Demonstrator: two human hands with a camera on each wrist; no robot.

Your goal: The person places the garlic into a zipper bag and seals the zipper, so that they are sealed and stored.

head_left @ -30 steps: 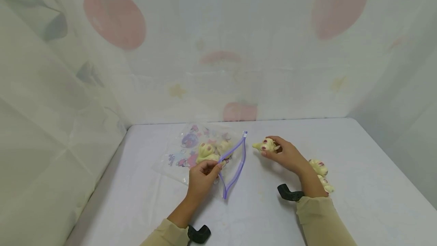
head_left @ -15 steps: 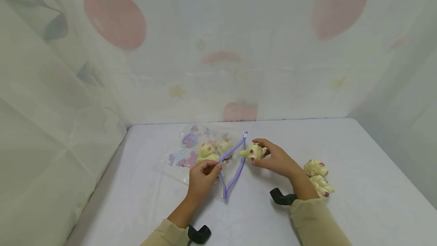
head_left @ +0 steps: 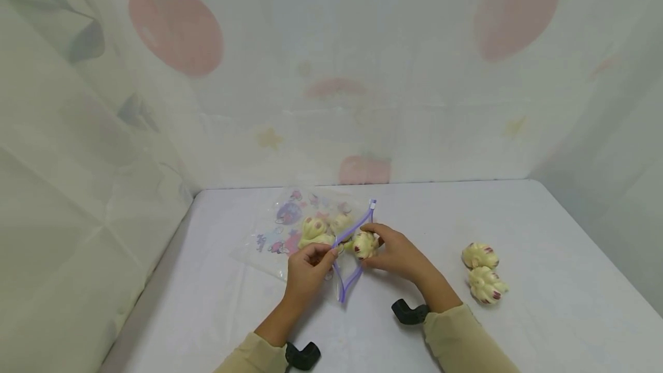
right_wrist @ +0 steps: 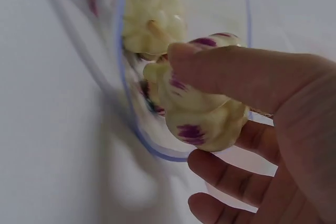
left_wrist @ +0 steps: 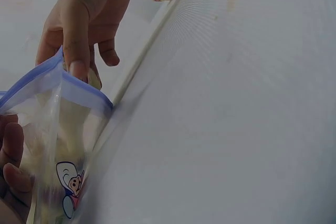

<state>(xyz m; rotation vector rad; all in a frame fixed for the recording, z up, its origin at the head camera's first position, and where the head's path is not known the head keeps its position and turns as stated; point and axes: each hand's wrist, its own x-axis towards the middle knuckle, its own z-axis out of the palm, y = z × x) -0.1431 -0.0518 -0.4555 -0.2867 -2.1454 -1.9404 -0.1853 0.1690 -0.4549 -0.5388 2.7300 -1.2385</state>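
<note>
Gripping a garlic bulb (head_left: 365, 245) between thumb and fingers, a person's right hand (head_left: 403, 257) holds it at the open mouth of a zip bag (head_left: 287, 214); the left hand (head_left: 304, 274) pinches the purple rim (left_wrist: 86, 93). Should that pinch slacken, the rim could snag the bulb, spilling it onto the table (head_left: 549, 258).

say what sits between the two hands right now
In the head view, the bag's purple rim and a garlic bulb, held by the right hand, lie between it and the left hand.
</note>
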